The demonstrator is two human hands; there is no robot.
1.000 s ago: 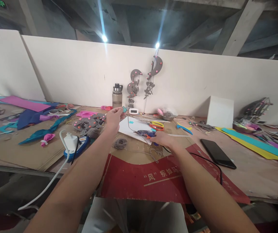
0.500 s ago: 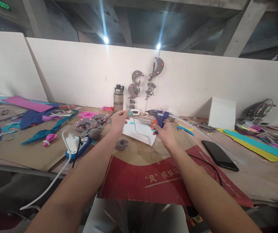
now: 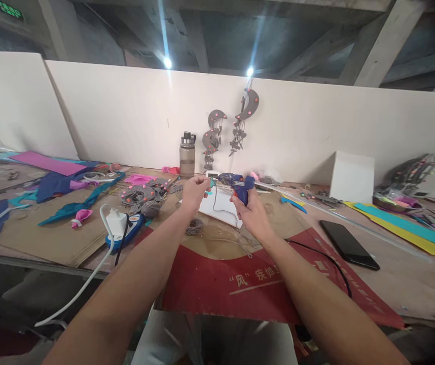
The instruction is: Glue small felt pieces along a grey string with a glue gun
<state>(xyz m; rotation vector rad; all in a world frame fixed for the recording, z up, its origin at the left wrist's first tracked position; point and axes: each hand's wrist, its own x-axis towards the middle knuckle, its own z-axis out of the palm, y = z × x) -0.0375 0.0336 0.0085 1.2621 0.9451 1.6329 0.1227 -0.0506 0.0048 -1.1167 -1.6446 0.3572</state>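
My right hand (image 3: 251, 210) grips a blue glue gun (image 3: 236, 183) raised above the table, its nozzle pointing left. My left hand (image 3: 193, 193) pinches a small teal foam piece (image 3: 211, 183) with a thin dark cord (image 3: 217, 205) hanging from it, right at the gun's tip. Both hands hover over a white sheet (image 3: 221, 209) lying on the brown cardboard. The gun's black cable (image 3: 327, 263) trails off to the right across the red printed cardboard (image 3: 240, 284).
A power strip with a white charger (image 3: 120, 225) lies left of my arms, beside grey felt shapes (image 3: 141, 195) and a twine coil (image 3: 194, 226). A bottle (image 3: 187, 154) and grey moon hangings (image 3: 212, 134) stand at the wall. A black phone (image 3: 349, 244), a white box (image 3: 352, 177) and coloured foam strips (image 3: 400, 223) are to the right.
My right hand lifted the glue gun off the table and brought it left to the teal piece in my left hand. The left hand shifted slightly right.
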